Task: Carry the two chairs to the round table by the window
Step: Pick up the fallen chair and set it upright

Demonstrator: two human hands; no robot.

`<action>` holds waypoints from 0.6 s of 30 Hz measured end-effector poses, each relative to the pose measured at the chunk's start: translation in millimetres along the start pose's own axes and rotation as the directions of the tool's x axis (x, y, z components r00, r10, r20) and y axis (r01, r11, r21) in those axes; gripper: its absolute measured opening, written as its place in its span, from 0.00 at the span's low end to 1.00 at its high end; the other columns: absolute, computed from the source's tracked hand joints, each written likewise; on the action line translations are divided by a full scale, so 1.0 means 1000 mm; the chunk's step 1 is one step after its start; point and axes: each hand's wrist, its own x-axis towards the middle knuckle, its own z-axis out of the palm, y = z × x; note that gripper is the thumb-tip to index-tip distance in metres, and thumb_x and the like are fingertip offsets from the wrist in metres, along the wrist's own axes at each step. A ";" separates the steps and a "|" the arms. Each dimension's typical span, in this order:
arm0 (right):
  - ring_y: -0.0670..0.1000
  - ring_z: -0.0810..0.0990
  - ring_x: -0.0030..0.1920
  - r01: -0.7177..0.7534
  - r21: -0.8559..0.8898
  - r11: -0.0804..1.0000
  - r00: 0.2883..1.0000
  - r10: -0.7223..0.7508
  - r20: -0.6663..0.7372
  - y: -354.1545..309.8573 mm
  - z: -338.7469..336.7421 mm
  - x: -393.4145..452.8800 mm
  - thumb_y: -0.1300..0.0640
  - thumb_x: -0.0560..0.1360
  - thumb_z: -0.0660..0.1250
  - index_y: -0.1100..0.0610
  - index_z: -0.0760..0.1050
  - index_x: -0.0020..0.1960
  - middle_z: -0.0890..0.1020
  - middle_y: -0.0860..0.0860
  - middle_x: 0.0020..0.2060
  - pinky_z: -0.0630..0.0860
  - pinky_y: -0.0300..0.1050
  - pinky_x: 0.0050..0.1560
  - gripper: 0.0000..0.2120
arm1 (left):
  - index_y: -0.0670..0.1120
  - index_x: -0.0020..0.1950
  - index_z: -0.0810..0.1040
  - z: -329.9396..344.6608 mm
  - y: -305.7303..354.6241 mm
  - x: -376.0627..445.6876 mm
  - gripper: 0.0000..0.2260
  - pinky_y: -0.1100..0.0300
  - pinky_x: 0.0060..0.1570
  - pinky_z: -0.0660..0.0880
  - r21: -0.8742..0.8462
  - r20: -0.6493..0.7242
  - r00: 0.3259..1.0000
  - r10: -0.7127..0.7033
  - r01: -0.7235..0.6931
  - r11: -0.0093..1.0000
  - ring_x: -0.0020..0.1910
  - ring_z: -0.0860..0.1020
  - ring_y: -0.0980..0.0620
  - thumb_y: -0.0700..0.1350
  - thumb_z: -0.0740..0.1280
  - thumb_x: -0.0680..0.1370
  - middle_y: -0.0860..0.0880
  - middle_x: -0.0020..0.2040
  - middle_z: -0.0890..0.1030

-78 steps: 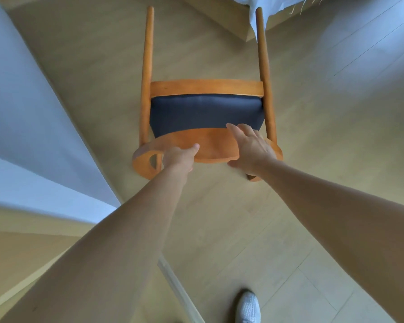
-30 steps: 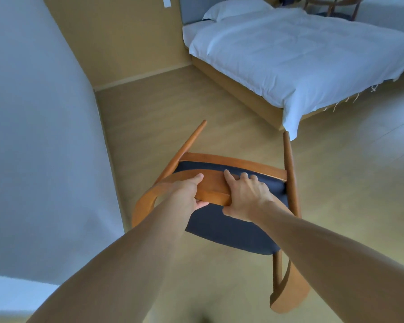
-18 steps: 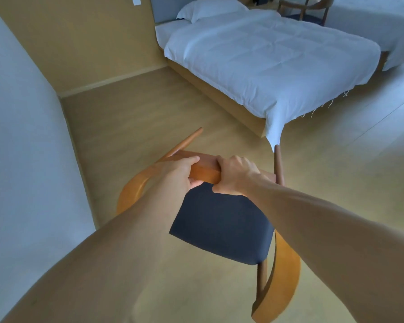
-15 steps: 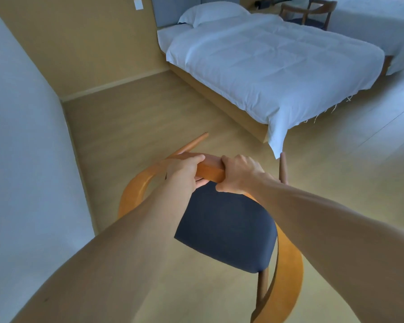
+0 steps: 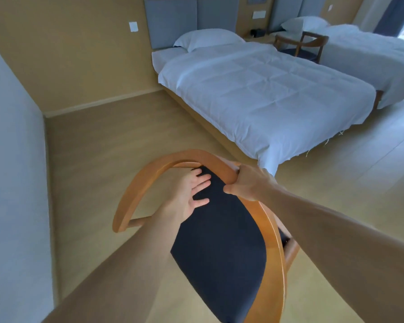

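Left hand [image 5: 189,198] has released, fingers spread over the seat; right grip [image 5: 245,183] clasps chair [image 5: 219,248] rail.

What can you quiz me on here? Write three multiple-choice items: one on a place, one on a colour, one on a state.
1. Where does the far chair stand?
A. Between the two beds
B. On the near bed
C. Against the left wall

2. What colour is the seat of the held chair?
A. Red
B. White
C. Dark blue

3. How is the left hand?
A. Clenched in a fist
B. Open, fingers spread over the seat
C. Wrapped round a chair leg

Key: 1 A, it shows in the gap between the near bed and the far bed. 2 C, the cushion is dark blue inside the orange wood frame. 3 B, only the right hand grips the curved rail.
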 end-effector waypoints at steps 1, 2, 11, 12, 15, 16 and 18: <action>0.46 0.75 0.35 -0.015 0.007 1.000 1.000 0.015 -0.007 0.010 -0.005 0.008 0.36 0.62 0.68 0.45 0.69 0.37 0.78 0.47 0.36 0.66 0.42 0.30 0.15 | 0.46 0.76 0.68 0.012 -0.010 0.000 0.21 0.39 0.64 0.73 0.074 0.058 0.998 -0.008 0.003 0.997 0.66 0.76 0.51 0.40 0.58 0.82 0.48 0.67 0.78; 0.47 0.75 0.34 -0.028 0.021 0.999 0.999 0.028 -0.014 0.019 -0.010 0.016 0.36 0.62 0.68 0.46 0.70 0.37 0.77 0.47 0.35 0.66 0.42 0.30 0.15 | 0.47 0.75 0.68 0.031 -0.020 0.000 0.23 0.43 0.62 0.75 0.172 0.142 0.990 -0.014 -0.010 0.985 0.64 0.77 0.54 0.41 0.63 0.79 0.51 0.66 0.80; 0.49 0.76 0.36 -0.250 0.111 0.962 0.966 0.255 -0.039 0.092 -0.044 0.057 0.36 0.65 0.66 0.51 0.73 0.38 0.77 0.50 0.37 0.67 0.43 0.31 0.18 | 0.55 0.64 0.70 0.196 -0.066 0.053 0.28 0.59 0.50 0.82 0.277 0.090 0.965 0.245 -0.261 0.925 0.45 0.83 0.58 0.41 0.77 0.69 0.52 0.47 0.84; 0.49 0.76 0.36 -0.278 0.118 0.953 0.958 0.284 -0.038 0.100 -0.047 0.058 0.36 0.65 0.66 0.51 0.73 0.38 0.77 0.50 0.37 0.67 0.43 0.31 0.18 | 0.54 0.65 0.70 0.203 -0.067 0.056 0.29 0.61 0.50 0.81 0.287 0.115 0.961 0.251 -0.274 0.918 0.46 0.83 0.58 0.40 0.77 0.69 0.52 0.49 0.84; 0.50 0.79 0.37 -0.354 0.190 0.916 0.924 0.374 -0.076 0.128 -0.052 0.056 0.34 0.63 0.65 0.50 0.76 0.42 0.79 0.50 0.38 0.72 0.43 0.33 0.20 | 0.52 0.68 0.70 0.220 -0.069 0.056 0.30 0.61 0.54 0.80 0.334 0.234 0.938 0.255 -0.324 0.885 0.52 0.83 0.55 0.40 0.78 0.70 0.52 0.53 0.84; 0.50 0.80 0.37 -0.378 0.218 0.900 0.910 0.404 -0.091 0.138 -0.053 0.053 0.34 0.63 0.65 0.49 0.78 0.44 0.80 0.49 0.38 0.74 0.43 0.34 0.21 | 0.51 0.69 0.69 0.224 -0.068 0.055 0.30 0.59 0.57 0.80 0.369 0.280 0.927 0.251 -0.346 0.863 0.53 0.83 0.54 0.41 0.78 0.70 0.51 0.54 0.84; 0.49 0.81 0.37 -0.426 0.267 0.864 0.878 0.466 -0.109 0.158 -0.056 0.043 0.33 0.63 0.65 0.48 0.78 0.46 0.81 0.49 0.38 0.77 0.43 0.35 0.22 | 0.50 0.71 0.67 0.234 -0.068 0.050 0.32 0.56 0.60 0.78 0.439 0.362 0.902 0.235 -0.388 0.810 0.56 0.81 0.52 0.42 0.77 0.71 0.50 0.57 0.82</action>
